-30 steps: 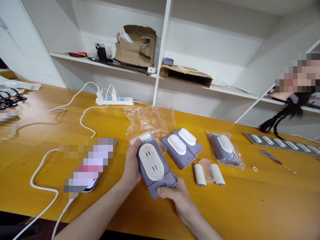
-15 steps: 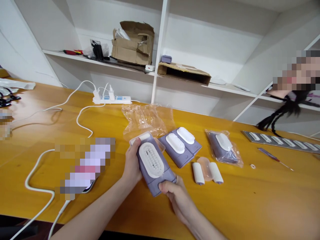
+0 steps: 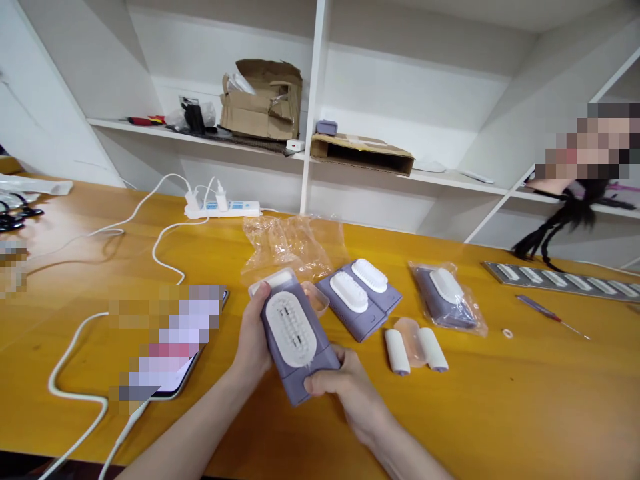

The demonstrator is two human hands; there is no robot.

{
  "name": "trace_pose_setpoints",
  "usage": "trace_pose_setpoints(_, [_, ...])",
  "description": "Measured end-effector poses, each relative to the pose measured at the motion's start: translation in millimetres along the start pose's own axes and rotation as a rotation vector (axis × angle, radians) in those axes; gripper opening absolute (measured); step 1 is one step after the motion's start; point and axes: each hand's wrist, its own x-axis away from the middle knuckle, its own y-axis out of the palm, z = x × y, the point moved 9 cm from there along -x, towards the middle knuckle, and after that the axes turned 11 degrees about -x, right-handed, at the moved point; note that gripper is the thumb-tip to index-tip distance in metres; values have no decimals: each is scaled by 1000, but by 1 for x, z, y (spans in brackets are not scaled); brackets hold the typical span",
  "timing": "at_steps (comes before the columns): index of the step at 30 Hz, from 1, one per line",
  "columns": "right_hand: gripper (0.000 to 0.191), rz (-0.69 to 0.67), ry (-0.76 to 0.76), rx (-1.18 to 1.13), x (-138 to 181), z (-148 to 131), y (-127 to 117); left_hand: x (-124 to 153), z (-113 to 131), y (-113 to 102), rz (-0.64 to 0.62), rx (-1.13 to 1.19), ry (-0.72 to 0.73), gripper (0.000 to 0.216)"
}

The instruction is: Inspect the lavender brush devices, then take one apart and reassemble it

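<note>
Above the front of the table I hold a purple, box-shaped brush (image 3: 327,360) with a white oval bristle pad. My left hand (image 3: 254,343) wraps its left side near the white far end, thumb on top. At the near right corner my right hand (image 3: 353,393) grips it, thumb pressed on the purple end. Just beyond lie two similar purple brushes (image 3: 345,320) side by side, pads up. To their right, another one is sealed in a clear bag (image 3: 447,297). Two white rollers (image 3: 397,350) lie nearer, with a clear curved cover (image 3: 413,343) between them.
A phone (image 3: 180,353) on a white cable lies left of my forearm. Behind are a crumpled clear bag (image 3: 285,240) and a power strip (image 3: 225,209). On the right sit a screwdriver (image 3: 540,307), a small ring (image 3: 507,333) and a grey strip (image 3: 545,278). Another person is at far right.
The held brush has shifted slightly left and down in view, both hands still on it. The whole view has also moved a little. Items on the table appear unmoved.
</note>
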Motion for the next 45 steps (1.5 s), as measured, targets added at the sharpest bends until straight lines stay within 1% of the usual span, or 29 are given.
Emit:
trace_pose_setpoints(3, [11,101,-54,-157,1,7,-11,-3,-4,1,3,27,1,45])
trace_pose_setpoints(6, [13,127,-90,-233,2,12,-15,-3,-5,5,-33,50,-6,49])
trace_pose_setpoints(8, [15,90,-86,-221,2,13,-13,-2,-4,8,-58,44,-19,53])
trace_pose_setpoints(12, [23,-32,-67,-127,3,10,-5,3,0,10,-98,23,-40,58])
trace_pose_setpoints(16, [27,-67,-61,-21,5,5,-5,5,6,10,-105,-19,-10,58])
trace_pose_setpoints(20, [41,-133,-74,68,6,3,-6,6,10,16,-156,-6,36,50])
trace_pose_setpoints(22, [43,-147,-101,71,6,2,-8,6,13,18,-164,14,70,43])
trace_pose_setpoints(24, [42,-119,-119,44,6,1,-11,7,13,20,-176,11,96,39])
trace_pose_setpoints(27, [40,-41,-122,-55,9,1,-13,9,13,21,-176,-2,106,40])
trace_pose_setpoints(31, [36,38,-59,-204,14,8,-12,9,10,15,-102,1,82,45])
trace_pose_setpoints(34, [31,80,-79,-196,15,10,-16,8,10,11,-67,-4,72,43])
trace_pose_setpoints(38, [28,112,-165,-157,12,8,-24,7,5,16,-120,30,19,32])
trace_pose_setpoints(40, [30,121,-166,-151,11,10,-27,8,0,19,-139,46,-37,28])
trace_pose_setpoints(42, [32,133,-157,-159,10,10,-29,8,-4,18,-119,60,-75,23])
trace_pose_setpoints(45, [33,118,-121,-184,10,10,-25,9,-3,16,-88,84,-72,21])
